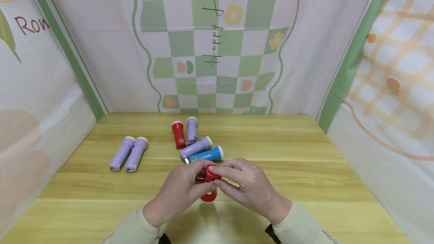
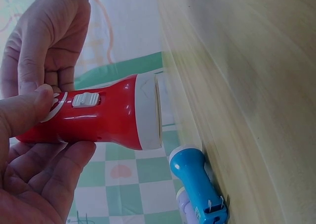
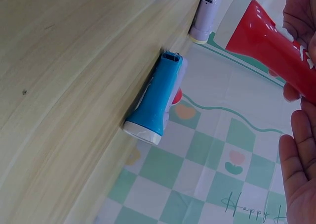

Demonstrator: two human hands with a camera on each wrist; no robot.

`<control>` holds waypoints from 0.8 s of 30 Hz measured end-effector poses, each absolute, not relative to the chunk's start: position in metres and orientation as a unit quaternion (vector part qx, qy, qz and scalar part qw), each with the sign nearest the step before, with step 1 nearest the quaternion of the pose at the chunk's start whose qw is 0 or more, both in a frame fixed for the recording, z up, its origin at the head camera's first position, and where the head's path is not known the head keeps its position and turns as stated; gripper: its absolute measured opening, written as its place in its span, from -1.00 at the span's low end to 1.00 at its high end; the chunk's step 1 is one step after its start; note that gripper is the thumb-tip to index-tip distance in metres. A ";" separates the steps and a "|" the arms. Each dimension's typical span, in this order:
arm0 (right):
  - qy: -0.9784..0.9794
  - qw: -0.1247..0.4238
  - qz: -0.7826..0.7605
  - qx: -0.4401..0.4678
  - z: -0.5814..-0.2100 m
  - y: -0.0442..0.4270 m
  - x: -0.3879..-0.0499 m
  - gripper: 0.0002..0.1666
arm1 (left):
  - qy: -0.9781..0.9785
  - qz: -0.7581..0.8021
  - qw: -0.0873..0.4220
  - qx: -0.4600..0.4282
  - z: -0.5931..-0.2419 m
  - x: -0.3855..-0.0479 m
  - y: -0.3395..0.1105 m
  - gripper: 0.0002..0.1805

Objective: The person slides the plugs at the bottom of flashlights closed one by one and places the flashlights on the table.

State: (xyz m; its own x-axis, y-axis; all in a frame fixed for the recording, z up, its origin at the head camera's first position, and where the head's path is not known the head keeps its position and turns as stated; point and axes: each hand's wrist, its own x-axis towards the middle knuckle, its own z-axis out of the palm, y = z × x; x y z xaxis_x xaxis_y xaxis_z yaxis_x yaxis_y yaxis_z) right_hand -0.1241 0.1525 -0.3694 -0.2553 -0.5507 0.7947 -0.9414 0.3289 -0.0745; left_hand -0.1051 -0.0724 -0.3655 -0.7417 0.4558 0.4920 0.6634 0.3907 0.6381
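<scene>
A red flashlight (image 1: 212,175) is held upright above the table, its white-rimmed lens end down. My left hand (image 1: 181,187) grips its body between thumb and fingers, near the white slide switch (image 2: 86,100). At the tail end, my right hand (image 1: 249,185) pinches with thumb and index finger; in the right wrist view its other fingers (image 3: 298,147) stretch out beside the body. Just beyond the hands lies a blue flashlight (image 1: 208,154) with metal prongs (image 2: 215,205) folded out at its tail. The tail face of the red one is mostly hidden by fingers.
Behind the blue flashlight lie a purple flashlight (image 1: 196,147), another purple flashlight (image 1: 191,129) and a second red flashlight (image 1: 178,134). Two more purple flashlights, one a purple flashlight (image 1: 136,154), lie side by side at the left. Printed cloth (image 1: 237,40) hangs behind the wooden table (image 1: 288,150).
</scene>
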 end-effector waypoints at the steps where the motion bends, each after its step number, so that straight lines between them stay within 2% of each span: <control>1: -0.740 0.343 0.285 0.504 -0.370 0.152 -0.124 -0.66 | -0.826 -0.436 0.118 -0.338 -0.366 -0.105 -0.073 -0.63; 18: -0.746 0.348 0.270 0.500 -0.371 0.152 -0.125 -0.67 | -0.830 -0.423 0.125 -0.341 -0.367 -0.108 -0.074 -0.62; 24: -0.747 0.359 0.253 0.499 -0.371 0.150 -0.125 -0.60 | -0.841 -0.393 0.148 -0.341 -0.370 -0.109 -0.075 -0.63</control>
State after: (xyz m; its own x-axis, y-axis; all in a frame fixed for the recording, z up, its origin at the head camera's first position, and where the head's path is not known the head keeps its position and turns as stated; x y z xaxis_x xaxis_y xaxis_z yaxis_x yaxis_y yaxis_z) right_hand -0.1248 0.1504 -0.3715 -0.2435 -0.5649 0.7884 -0.9275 0.3734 -0.0189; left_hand -0.1088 -0.0748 -0.3696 -0.7240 0.4564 0.5172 0.6895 0.4593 0.5600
